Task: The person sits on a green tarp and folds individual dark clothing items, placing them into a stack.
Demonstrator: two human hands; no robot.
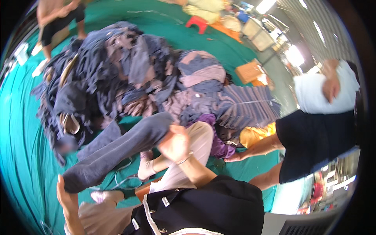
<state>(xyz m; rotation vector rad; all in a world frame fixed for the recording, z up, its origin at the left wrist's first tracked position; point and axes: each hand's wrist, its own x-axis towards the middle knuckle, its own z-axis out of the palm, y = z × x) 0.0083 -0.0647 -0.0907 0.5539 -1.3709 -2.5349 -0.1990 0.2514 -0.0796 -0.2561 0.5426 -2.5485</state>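
A long folded piece of slate-grey cloth (pixel 120 149) stretches at a slant between my two hands, above my lap. My left hand (pixel 68 196) is at its lower end, the fingers partly hidden by the fabric. The upper end is held by my right hand (pixel 176 143), close to my raised knee. Just beyond lies a large heap of grey and dusty-pink cloth pieces (pixel 111 73). A flat grey piece (pixel 101 139) rests at the heap's near edge, partly behind the cloth I hold.
Green sheeting (pixel 26 117) covers the floor. To the right are a stack of striped cloth pieces (pixel 249 102), purple fabric (pixel 220 147) and a yellow bag (pixel 258 133). One person (pixel 317 132) stands close at right; another (pixel 58 23) sits beyond the heap. A red stool (pixel 197 23) stands farther back.
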